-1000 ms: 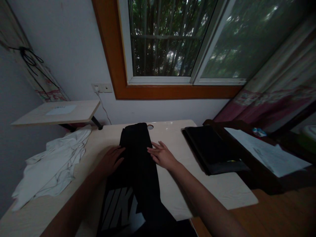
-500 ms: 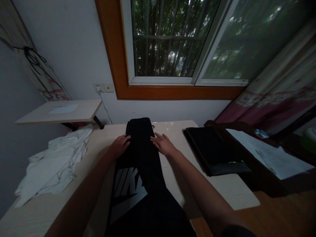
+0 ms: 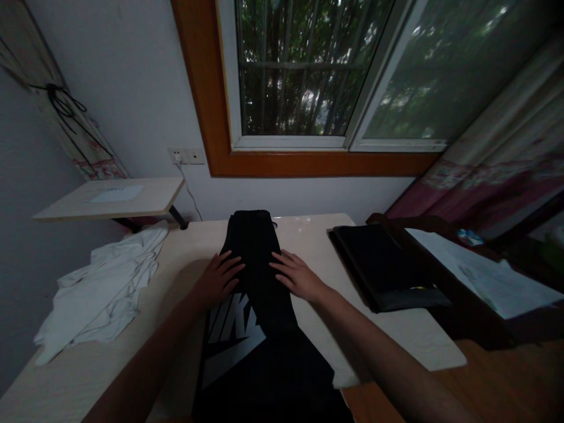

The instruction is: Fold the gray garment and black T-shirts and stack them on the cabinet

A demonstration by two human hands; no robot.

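Observation:
Black trousers (image 3: 259,305) lie lengthwise on the pale table (image 3: 176,270), narrowing toward the wall and spreading toward me. Large white lettering and a swoosh mark show on their left part. My left hand (image 3: 220,277) rests flat on the left edge of the cloth, fingers spread. On the opposite edge my right hand (image 3: 298,275) lies with its fingers stretched over the fabric. Neither hand grips the cloth. The lower end of the garment runs out of view at the bottom.
A crumpled white cloth (image 3: 106,288) lies at the left, near a small raised shelf (image 3: 114,194) with a paper on it. At the right sit a black folder-like item (image 3: 374,258) and a dark wooden piece of furniture bearing a large sheet (image 3: 480,270). A window stands behind.
Both hands have slid toward me along the trousers, still flat on the two edges. The cloth stays in about the same place.

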